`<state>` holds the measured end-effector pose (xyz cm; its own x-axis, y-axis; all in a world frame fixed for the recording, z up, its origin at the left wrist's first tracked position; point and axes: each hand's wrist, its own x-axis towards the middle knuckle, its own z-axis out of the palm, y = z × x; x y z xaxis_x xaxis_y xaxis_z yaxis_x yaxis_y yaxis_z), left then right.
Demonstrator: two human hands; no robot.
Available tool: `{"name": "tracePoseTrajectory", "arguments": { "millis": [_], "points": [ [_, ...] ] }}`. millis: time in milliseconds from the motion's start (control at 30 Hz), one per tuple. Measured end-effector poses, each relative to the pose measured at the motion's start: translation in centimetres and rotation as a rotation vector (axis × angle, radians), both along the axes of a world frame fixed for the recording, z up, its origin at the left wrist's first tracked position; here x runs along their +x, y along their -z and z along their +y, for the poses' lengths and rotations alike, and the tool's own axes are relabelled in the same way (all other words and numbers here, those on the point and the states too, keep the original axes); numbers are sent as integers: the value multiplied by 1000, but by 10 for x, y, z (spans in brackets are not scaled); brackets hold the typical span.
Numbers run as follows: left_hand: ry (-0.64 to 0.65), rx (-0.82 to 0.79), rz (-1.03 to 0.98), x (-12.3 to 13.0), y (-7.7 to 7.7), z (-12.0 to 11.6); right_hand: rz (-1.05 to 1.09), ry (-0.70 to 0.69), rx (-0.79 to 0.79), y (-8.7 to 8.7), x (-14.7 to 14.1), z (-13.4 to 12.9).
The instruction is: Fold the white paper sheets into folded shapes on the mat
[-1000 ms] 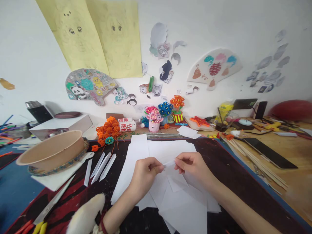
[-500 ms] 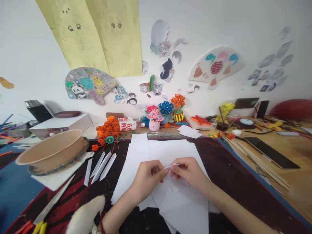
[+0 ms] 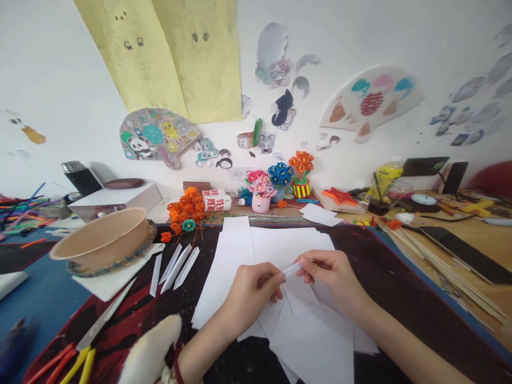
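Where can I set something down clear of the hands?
Widest: the dark mat between right forearm and wooden sticks; a narrower gap lies between the folded strips and paper sheets. Crowded: under left hand and right hand, around the potted flowers.

The paper strip (image 3: 292, 268) is white, narrow and plain. It is pinched at both ends; only its short middle section shows. The strip is positioned over the central area of the paper stack (image 3: 316, 341). It slants, with its right end farther from the stack's near edge than its left end. Fold details are too small to verify.
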<state>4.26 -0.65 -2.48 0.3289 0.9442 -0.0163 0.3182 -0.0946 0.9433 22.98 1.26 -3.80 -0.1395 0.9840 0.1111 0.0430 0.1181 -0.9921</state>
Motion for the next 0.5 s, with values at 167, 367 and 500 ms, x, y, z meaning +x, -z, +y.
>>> {"name": "tracePoseTrajectory", "arguments": {
  "millis": [167,367,500],
  "points": [
    [-9,167,100,1,-3,-4,-81,-150,82,2,-2,-3],
    [3,279,188,-1,-5,-7,-79,-245,70,4,-4,-5],
    [-25,362,298,-10,-10,1,-93,-187,63,4,-3,-3]
  ]
}}
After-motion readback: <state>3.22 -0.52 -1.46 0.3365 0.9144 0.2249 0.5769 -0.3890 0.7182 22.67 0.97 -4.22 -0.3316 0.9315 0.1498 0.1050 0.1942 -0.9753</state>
